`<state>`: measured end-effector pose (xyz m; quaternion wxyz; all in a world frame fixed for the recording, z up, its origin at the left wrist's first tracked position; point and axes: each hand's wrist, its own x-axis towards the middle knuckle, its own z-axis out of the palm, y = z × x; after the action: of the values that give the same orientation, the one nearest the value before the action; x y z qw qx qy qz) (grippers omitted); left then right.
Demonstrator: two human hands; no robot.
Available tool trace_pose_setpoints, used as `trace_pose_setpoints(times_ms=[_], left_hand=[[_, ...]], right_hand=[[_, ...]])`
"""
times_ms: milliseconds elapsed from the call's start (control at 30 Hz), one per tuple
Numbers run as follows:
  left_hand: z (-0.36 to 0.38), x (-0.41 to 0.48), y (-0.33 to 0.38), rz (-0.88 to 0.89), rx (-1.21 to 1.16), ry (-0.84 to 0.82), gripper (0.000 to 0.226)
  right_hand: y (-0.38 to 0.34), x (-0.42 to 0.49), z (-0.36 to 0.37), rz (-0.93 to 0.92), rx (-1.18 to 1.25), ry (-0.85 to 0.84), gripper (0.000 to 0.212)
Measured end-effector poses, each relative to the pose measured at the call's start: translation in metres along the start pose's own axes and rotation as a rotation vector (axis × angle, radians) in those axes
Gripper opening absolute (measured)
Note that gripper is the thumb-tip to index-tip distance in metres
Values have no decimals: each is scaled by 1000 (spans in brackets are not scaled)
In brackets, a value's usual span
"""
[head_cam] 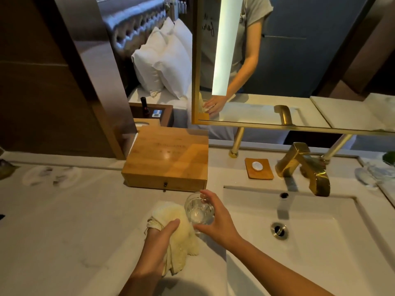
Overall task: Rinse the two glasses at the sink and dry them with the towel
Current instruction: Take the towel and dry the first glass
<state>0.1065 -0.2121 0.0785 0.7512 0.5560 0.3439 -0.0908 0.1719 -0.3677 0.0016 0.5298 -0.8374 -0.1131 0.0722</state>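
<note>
Your right hand (215, 218) grips a clear glass (198, 210) just left of the sink (320, 242); your left hand (162, 238) clutches the towel (181, 223), touching the glass (the wooden box (168, 157) lettering is unreadable).

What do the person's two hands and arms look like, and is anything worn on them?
The left hand and the right hand are both bare: no gloves, rings, watch or bracelet are visible. The forearms are uncovered too. In the mirror, the person wears a grey short-sleeved T-shirt.

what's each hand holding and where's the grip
Right hand holds the glass, grip around its side wall. Left hand grips the bunched towel.
</note>
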Motion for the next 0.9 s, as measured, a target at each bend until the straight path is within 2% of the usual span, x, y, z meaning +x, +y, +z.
trace_pose_setpoints(times_ms=[267, 467, 533, 633, 700, 733, 833, 900], left_hand=[[0, -5, -1, -28, -121, 24, 29], [1, -27, 8, 33, -112, 41, 33], [1, -34, 13, 47, -127, 45, 31], [3, -47, 19, 71, -195, -3, 24], [7, -56, 20, 75, -265, -42, 26], [11, -61, 22, 70, -296, -74, 29], [34, -73, 23, 42, -347, -222, 27], [55, -81, 22, 16, -343, -325, 24]], right_hand=[[11, 6, 2, -3, 9, -46, 89], [-3, 11, -23, -48, -37, -247, 88], [-14, 7, -35, -72, -32, -234, 75], [-34, -3, -54, -55, 9, -181, 41], [-46, -11, -64, -4, 77, -201, 23], [-49, -15, -68, 38, 118, -231, 24], [-53, -32, -82, 262, 291, -391, 49], [-50, -42, -96, 406, 500, -467, 61]])
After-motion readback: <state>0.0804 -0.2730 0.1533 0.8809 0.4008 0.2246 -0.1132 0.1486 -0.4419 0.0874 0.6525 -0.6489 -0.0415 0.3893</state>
